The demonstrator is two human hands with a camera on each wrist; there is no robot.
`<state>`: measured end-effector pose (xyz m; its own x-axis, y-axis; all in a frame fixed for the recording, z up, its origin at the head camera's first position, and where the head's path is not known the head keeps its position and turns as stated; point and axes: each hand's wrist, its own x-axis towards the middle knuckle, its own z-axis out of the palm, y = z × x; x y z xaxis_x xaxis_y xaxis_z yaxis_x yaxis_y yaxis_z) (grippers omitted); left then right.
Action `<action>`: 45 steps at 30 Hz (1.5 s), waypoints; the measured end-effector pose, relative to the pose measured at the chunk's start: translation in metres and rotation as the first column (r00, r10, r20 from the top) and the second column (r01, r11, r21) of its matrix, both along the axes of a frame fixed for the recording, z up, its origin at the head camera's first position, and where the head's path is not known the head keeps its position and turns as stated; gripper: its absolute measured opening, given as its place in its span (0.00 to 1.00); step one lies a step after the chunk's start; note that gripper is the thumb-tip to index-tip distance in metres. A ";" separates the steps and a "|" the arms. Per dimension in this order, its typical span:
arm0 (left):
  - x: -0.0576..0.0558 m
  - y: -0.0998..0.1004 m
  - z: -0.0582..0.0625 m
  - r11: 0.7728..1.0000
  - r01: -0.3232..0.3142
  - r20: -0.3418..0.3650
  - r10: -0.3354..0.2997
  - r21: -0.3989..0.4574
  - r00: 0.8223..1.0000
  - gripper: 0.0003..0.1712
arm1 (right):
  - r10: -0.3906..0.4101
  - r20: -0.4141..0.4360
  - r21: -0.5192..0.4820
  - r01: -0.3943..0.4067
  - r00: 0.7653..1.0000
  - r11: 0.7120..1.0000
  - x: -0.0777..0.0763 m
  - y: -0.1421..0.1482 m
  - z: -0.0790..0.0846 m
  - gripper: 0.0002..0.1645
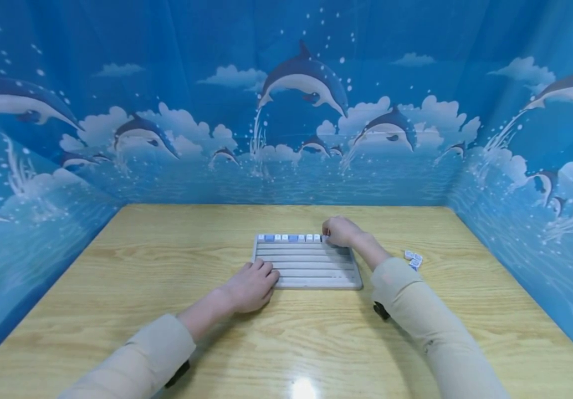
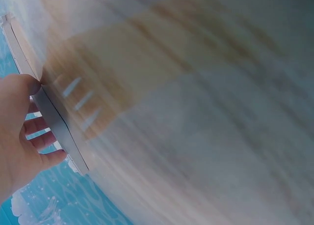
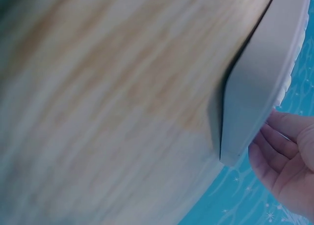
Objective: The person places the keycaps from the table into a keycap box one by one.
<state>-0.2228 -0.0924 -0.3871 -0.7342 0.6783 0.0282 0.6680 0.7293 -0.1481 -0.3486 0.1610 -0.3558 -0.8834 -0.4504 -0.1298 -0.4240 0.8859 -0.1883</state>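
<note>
A light grey tray [image 1: 311,266] with several raised slats lies on the table, a row of small white and blue tiles [image 1: 293,238] along its far edge. My left hand [image 1: 254,285] holds the tray's near left corner; in the left wrist view its fingers spread along the edge. At the far right end of the tile row, my right hand [image 1: 342,231] pinches a small tile with its fingertips, mostly hidden by the fingers. The right wrist view shows that hand [image 3: 287,158] with curled fingers beside the tray's side wall [image 3: 255,77].
Several loose white and blue tiles [image 1: 414,259] lie together on the wooden table [image 1: 167,244], right of the tray and beyond the right sleeve. A blue dolphin-printed curtain [image 1: 192,111] stands around the table's back and sides.
</note>
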 end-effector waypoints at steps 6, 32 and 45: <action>0.001 0.000 0.000 1.000 0.012 -0.006 -0.011 0.011 1.000 0.18 | 0.023 -0.021 0.008 -0.023 0.999 1.000 0.002 0.000 0.000 0.05; 0.000 0.000 0.001 1.000 0.014 0.005 -0.015 0.024 1.000 0.18 | -0.017 0.022 -0.040 0.018 1.000 0.999 0.010 0.018 0.007 0.19; -0.001 -0.001 0.000 0.999 0.025 -0.003 -0.025 0.020 1.000 0.17 | 0.021 -0.055 -0.088 -0.026 0.998 0.996 0.030 0.059 0.025 0.15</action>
